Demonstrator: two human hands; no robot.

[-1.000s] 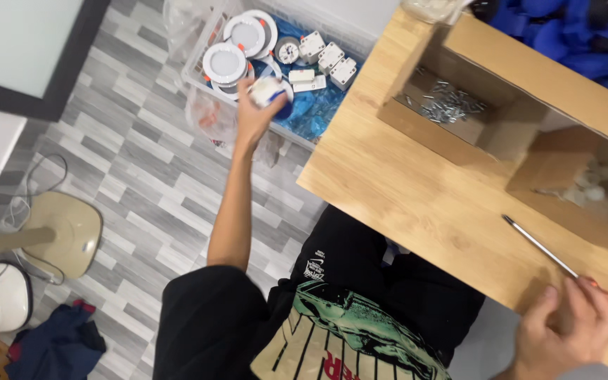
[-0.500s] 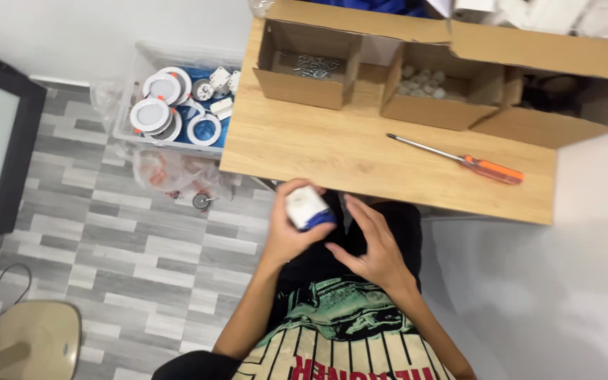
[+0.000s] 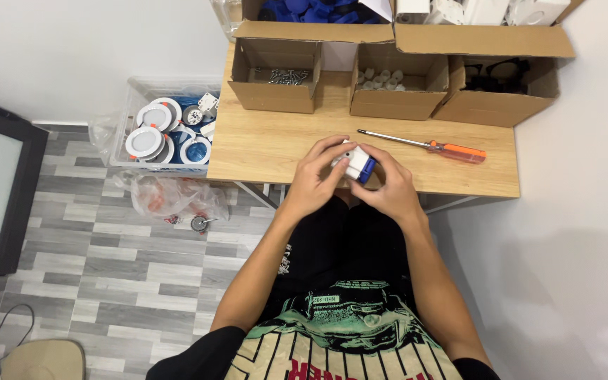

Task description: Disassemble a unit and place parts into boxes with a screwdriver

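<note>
I had both my left hand and right hand clamped on the white-and-blue part at mid-frame, the screwdriver untouched on the worktop.

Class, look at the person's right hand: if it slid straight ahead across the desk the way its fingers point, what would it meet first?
The right hand points up-left past the white-and-blue part. Beyond that lies bare wooden desk, then probably the cardboard box of screws; depth is uncertain.

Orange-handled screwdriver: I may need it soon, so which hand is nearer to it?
Right. The right hand sits just below the screwdriver; the left hand is farther left.
</note>
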